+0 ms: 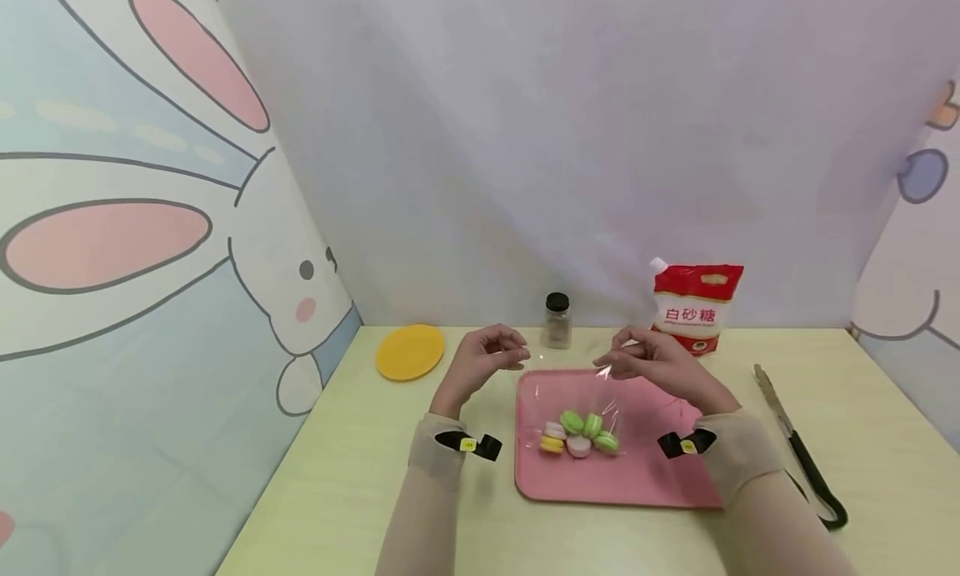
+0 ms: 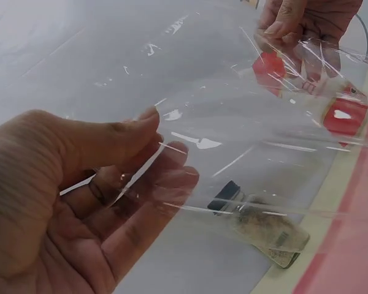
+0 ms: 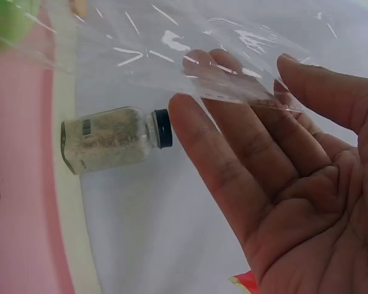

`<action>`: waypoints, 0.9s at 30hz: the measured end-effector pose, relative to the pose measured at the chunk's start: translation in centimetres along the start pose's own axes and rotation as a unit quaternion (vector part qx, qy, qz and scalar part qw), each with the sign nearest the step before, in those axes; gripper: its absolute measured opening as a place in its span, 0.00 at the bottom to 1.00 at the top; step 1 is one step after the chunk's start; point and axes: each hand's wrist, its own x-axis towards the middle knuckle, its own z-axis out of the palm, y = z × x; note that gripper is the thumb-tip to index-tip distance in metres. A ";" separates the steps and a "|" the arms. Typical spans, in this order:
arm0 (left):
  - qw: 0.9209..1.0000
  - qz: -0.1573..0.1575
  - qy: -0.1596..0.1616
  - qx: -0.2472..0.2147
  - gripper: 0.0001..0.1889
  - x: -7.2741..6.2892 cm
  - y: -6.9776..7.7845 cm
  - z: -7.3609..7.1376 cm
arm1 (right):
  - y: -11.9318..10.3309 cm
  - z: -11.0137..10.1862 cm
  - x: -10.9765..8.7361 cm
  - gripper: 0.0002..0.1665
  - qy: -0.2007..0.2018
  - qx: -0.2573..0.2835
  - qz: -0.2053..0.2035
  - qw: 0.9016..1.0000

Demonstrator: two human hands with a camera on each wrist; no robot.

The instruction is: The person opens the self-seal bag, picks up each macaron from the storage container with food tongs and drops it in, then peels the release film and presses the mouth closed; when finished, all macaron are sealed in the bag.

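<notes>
A clear plastic bag (image 1: 536, 397) hangs between my two hands over the pink tray (image 1: 645, 480). Several macarons (image 1: 592, 426), green, yellow and pale pink, lie at its lower end. My left hand (image 1: 483, 363) pinches one upper corner between thumb and fingers; in the left wrist view the film (image 2: 199, 143) stretches away from the thumb (image 2: 132, 131). At the opposite corner, my right hand (image 1: 663, 366) pinches the bag's edge, its thumb and index finger close together. The right wrist view shows the other fingers (image 3: 233, 165) extended below the film.
Behind the tray stands a black-capped jar (image 1: 557, 330). A red and white sugar pouch (image 1: 693, 309) leans at the back right. To the left lies a yellow plate (image 1: 410, 353). On the right is a long metal utensil with a black handle (image 1: 813, 472). A wall rises behind the table.
</notes>
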 end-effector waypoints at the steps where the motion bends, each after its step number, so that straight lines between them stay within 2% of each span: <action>1: 1.000 -0.004 -0.002 -0.003 0.14 0.0 -0.1 0.0 | 0.1 0.1 0.0 0.15 0.003 0.002 0.004 1.000; 5: 0.999 -0.024 -0.021 -0.007 0.18 0.1 -0.2 0.0 | 0.4 0.4 0.2 0.20 0.003 0.007 -0.010 1.000; 8: 0.999 -0.035 -0.034 -0.004 0.17 0.1 -0.3 -0.1 | 0.6 0.3 0.3 0.19 -0.001 0.014 -0.029 0.999; 13: 0.998 -0.034 -0.045 -0.011 0.15 0.2 -0.9 -0.7 | 1.1 0.0 0.4 0.18 -0.010 0.011 -0.054 0.998; 17: 0.997 -0.031 -0.062 -0.021 0.14 0.1 -1.3 -1.3 | 1.6 -0.3 0.3 0.18 -0.002 0.000 -0.073 0.997; 20: 0.997 -0.029 -0.068 -0.024 0.13 0.0 -1.4 -1.6 | 2.0 -0.4 0.3 0.18 -0.003 0.013 -0.084 0.996; 27: 0.997 -0.037 -0.070 0.014 0.16 -0.2 -1.2 -1.9 | 2.3 -0.2 0.6 0.18 -0.021 0.014 -0.105 0.994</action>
